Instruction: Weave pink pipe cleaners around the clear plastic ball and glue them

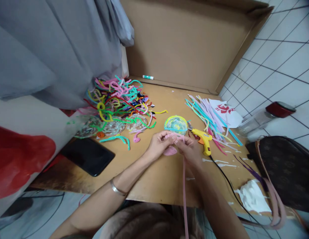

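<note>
My left hand (158, 143) and my right hand (190, 148) meet over a cardboard work surface (154, 176). Both pinch a pink pipe cleaner (184, 186); its top is bent between the fingers and its long tail hangs down toward me. A small pink coiled piece (170, 151) lies just under the hands. Right behind the fingers sits a round clear container with a yellow-green rim (175, 124).
A yellow glue gun (203, 138) with a black cord lies right of the hands. A bundle of straight pipe cleaners (209, 119) lies behind it, a tangled coloured pile (117, 99) at left. A black phone (87, 156), a brown bag (289, 172) and a jar (265, 118) are nearby.
</note>
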The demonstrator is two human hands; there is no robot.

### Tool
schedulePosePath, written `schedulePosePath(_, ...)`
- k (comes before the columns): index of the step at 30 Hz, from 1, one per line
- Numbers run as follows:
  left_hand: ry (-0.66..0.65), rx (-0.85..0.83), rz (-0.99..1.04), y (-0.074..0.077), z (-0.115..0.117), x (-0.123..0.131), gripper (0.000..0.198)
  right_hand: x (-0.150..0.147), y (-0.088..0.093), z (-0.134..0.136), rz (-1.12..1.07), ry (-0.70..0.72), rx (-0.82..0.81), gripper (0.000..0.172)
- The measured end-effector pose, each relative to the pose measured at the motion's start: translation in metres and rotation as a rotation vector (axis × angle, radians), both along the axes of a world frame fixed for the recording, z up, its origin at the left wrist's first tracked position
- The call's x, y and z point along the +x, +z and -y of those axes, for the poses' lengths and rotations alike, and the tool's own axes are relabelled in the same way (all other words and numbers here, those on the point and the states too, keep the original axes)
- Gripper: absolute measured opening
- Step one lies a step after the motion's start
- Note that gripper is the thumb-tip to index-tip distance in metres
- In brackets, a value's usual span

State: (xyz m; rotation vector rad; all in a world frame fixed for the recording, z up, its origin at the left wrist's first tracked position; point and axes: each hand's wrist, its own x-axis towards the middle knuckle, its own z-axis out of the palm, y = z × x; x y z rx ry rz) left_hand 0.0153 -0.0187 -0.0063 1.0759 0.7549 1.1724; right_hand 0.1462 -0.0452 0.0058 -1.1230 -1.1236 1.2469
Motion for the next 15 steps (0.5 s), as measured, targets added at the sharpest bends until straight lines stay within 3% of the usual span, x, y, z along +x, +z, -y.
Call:
schedulePosePath(6,0.026,-0.093,0.098,0.0005,-0.0060,-0.0020,0.037,0.0048,0.0001,-0.0003,0.030,0.027,0.001,0.028)
schedulePosePath(15,-0.102,-0.161,0.201,0.0071,-0.0049,-0.0031,0.039,0.0066,-0.0052,-0.0015,-0.042,-0.032,0.005,0.030)
